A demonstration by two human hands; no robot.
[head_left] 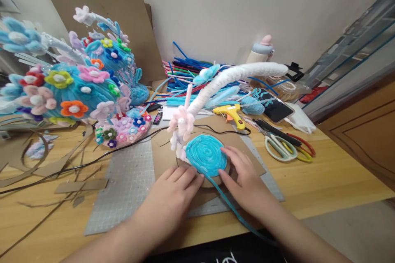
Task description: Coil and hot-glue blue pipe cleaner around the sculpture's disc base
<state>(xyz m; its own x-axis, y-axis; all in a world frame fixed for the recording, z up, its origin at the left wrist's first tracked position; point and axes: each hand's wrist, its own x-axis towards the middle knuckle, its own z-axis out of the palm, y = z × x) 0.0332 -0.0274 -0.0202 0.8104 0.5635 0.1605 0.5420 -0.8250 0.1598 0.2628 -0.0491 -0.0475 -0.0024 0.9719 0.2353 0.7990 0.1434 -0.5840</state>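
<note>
A flat spiral coil of blue pipe cleaner [206, 154] lies on a round cardboard disc [212, 181]. From its lower edge a loose blue pipe cleaner strand [230, 204] trails toward the table's front edge. My left hand [177, 187] has its fingertips and thumb closed around the strand where it leaves the coil. Across from it, my right hand [242, 176] rests with thumb and fingers apart against the coil's right edge. A white curved stem [237, 74] with a pink flower [181, 121] rises at the disc's upper left.
Fluffy blue, flower-covered pieces [70, 90] stand at left. A yellow glue gun [231, 115], scissors [280, 148] and a phone [277, 109] lie at right. Behind is a pile of pipe cleaners [185, 72]. A black cord [123, 148] crosses the cutting mat [123, 189].
</note>
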